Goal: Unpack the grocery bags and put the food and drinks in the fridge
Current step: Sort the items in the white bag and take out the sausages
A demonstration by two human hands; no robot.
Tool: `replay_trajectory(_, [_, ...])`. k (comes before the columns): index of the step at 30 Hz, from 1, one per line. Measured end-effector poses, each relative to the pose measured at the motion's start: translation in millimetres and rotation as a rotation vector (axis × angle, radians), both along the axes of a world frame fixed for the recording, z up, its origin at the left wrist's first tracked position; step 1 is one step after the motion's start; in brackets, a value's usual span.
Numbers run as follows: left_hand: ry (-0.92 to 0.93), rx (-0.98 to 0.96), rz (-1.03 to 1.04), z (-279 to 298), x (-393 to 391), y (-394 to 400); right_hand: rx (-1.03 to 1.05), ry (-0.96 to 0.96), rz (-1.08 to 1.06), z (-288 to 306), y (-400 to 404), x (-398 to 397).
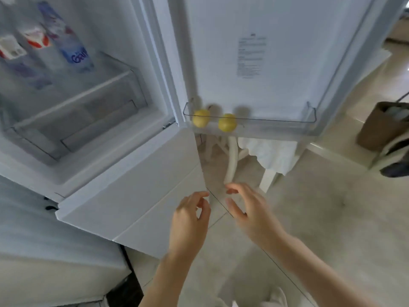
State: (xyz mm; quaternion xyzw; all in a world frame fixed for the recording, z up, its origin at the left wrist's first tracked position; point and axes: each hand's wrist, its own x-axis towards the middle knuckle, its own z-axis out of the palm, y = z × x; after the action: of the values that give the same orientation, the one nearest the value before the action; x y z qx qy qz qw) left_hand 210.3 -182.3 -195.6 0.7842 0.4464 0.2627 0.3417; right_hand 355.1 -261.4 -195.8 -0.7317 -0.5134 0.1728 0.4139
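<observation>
Left hand: fingers loosely curled, empty | right hand: fingers spread, empty | both near open fridge door, apart.

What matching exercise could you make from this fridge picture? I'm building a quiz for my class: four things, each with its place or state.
Things:
1. two yellow fruits
2. water bottle
3. brown bag
4. left hand

Places or states:
A. on the floor, right of the open door
B. inside the fridge, on a shelf
C. empty, fingers loosely curled
D. in the clear door bin

Pairs: 1-D, 2-B, 3-A, 4-C
</observation>
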Motion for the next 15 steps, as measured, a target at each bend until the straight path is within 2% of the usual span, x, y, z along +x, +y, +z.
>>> replay_trajectory(6, [0.107,-0.057,-0.236,-31,75,-72,-0.172,0.028,-0.157,-27,-115,71])
replay_trajectory(15, [0.156,-0.006,-0.566,-50,244,-207,-0.298,0.062,-0.402,-50,-286,195])
